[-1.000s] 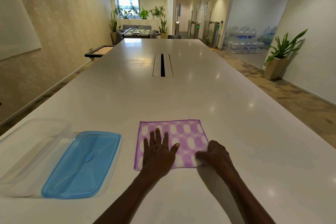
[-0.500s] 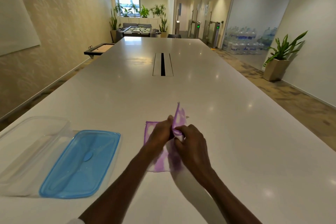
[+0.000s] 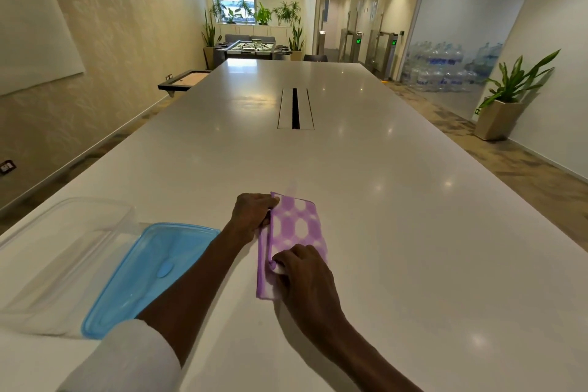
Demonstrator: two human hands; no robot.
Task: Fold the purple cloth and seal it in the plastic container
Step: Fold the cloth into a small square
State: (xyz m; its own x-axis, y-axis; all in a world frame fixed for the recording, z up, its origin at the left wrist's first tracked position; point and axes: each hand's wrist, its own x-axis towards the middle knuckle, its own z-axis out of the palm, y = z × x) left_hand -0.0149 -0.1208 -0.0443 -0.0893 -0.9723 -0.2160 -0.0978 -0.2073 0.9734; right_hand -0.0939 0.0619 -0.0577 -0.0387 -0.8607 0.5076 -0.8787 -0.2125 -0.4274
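Observation:
The purple cloth [image 3: 297, 226], patterned with white ovals, lies folded into a narrow strip on the white table [image 3: 397, 200]. My left hand [image 3: 253, 212] pinches its far left corner. My right hand [image 3: 302, 270] pinches the near edge of the upper layer. A sliver of the lower layer shows along the left side. The blue lid [image 3: 149, 274] lies flat to the left of the cloth, under my left forearm. The clear plastic container [image 3: 63, 248] stands open at the far left, beside the lid.
A cable slot [image 3: 295, 108] runs along the middle of the table, far ahead. The table's left edge is close to the container. A potted plant [image 3: 506, 105] stands on the floor at the right.
The cloth lay flat as a square under both hands. My hands lifted its right side and brought it over to the left, so it now lies as a narrow folded strip.

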